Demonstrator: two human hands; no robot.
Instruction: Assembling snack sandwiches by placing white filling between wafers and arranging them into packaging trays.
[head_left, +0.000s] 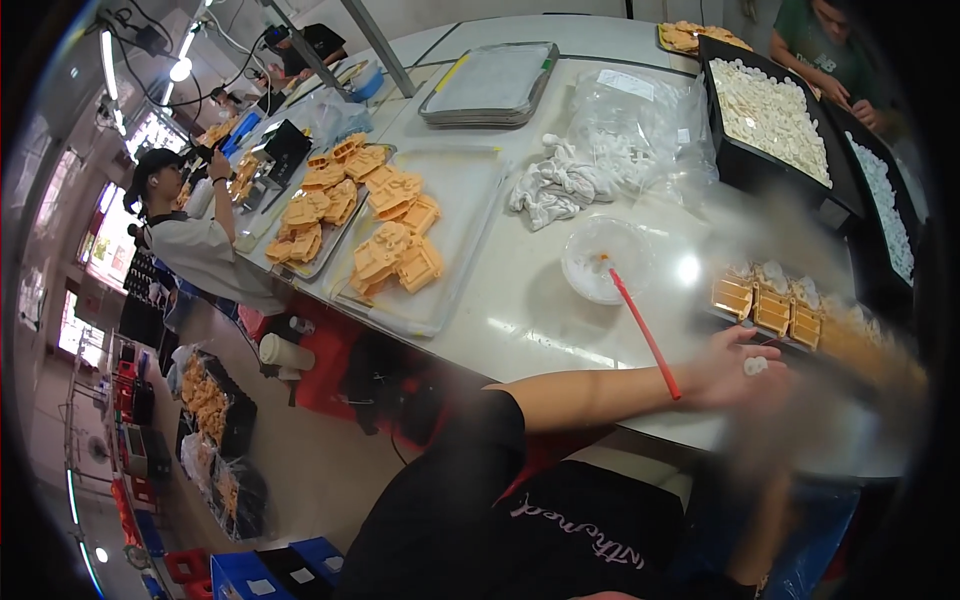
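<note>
My left hand point(722, 372) is palm up at the right front of the table, its fingers partly curled. A few small white plastic pieces point(756, 366) lie in its palm. My right hand point(770, 425) is beside it, smeared by motion; its fingers cannot be made out. Just beyond the hands, a row of orange-brown square plastic parts point(772, 308) sits in a dark holder, its right end blurred. Left of them stands a white bowl point(580, 275). A thin red stick point(640, 330) leans out of it, its end passing over my left wrist.
Black trays hold white pieces point(770, 115) and bluish pieces point(882, 195) at the right. Crumpled white gloves point(565, 185) and plastic bags point(625, 115) lie mid-table. Orange plastic parts point(390, 255) rest on a tray at left; stacked grey trays point(490, 85) stand behind. Co-workers sit around.
</note>
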